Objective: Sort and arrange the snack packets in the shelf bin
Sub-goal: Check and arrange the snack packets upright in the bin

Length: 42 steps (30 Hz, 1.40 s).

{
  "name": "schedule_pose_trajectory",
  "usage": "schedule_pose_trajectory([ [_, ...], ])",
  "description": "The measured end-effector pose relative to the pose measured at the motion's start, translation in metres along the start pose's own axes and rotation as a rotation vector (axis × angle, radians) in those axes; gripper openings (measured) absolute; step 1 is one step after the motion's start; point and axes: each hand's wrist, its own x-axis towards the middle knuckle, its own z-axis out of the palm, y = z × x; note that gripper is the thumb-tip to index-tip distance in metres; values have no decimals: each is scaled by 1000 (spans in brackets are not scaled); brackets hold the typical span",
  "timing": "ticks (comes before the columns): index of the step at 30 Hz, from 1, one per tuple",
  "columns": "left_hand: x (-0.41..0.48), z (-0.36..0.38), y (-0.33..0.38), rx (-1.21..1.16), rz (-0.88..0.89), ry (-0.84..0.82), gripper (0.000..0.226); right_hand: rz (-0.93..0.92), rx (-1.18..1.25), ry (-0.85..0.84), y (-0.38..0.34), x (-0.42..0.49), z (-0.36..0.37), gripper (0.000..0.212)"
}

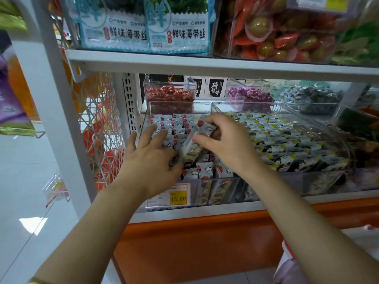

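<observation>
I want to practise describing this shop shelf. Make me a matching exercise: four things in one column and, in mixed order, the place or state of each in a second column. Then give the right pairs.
Things
1. right hand
2. price tag
3. red candies
4. seaweed packs

Places or states
A. on the upper shelf
B. in a clear box behind the front bin
C. pinches a snack packet
D. on the front wall of the front bin

Pairs: 1-C, 2-D, 3-B, 4-A
</observation>
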Motion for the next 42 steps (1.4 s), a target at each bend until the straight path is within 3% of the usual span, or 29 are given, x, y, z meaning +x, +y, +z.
schedule_pose_trajectory([
  [4,-2,-2,-3,-35,-20,-18,45,-96,-156,-71,-5,3,18,37],
  [7,-4,-3,-4,-66,-24,-24,44,-130,-219,-295,-2,-1,26,18],
  [9,-5,-3,-6,-84,-24,-19,43,-152,-339,-423,2,-4,25,20],
  [15,-8,-7,-9,-159,-26,21,47,-24,-163,-291,3,15,15,27],
  [19,-9,-10,-10,-205,-34,57,47,-22,-211,-220,7,26,20,19],
  [25,-11,-12,-12,-256,-35,113,44,-90,-445,-380,7,34,34,17],
  [29,-11,-14,-11,-277,-38,172,38,-106,-267,-241,8,32,31,12],
  [36,-9,-18,-6,-294,-58,320,30,12,111,248,-3,21,-3,8],
  [42,-9,-19,4,-354,-66,325,44,251,559,347,-9,-2,-19,13],
])
